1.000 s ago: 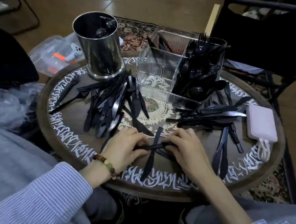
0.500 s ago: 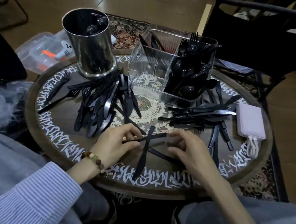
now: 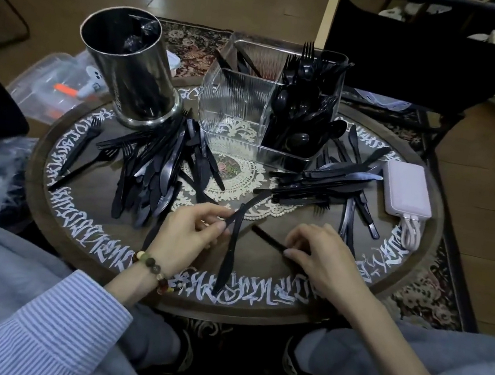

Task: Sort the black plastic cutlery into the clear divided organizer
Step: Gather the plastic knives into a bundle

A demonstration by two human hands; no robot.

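the round counter (image 3: 80, 220) carries loose black cutlery (image 3: 152, 173) beyond the left hand (image 3: 190, 236). a clear organizer (image 3: 238, 112) and steel canister (image 3: 134, 74) stand farther off. a power bank (image 3: 406, 191) lies beyond the right hand (image 3: 322, 256).

A round table (image 3: 58, 178) carried loose black cutlery in two heaps: one (image 3: 152, 170) left of centre, one (image 3: 324, 182) right. The clear organizer (image 3: 239, 105) held forks and spoons (image 3: 303, 105) in its right compartment. The left hand (image 3: 187, 236) pinched a knife (image 3: 246, 209); the right hand (image 3: 322, 259) gripped another piece (image 3: 267, 238). A steel cup (image 3: 132, 70) stood far left, a power bank (image 3: 406, 191) at right.
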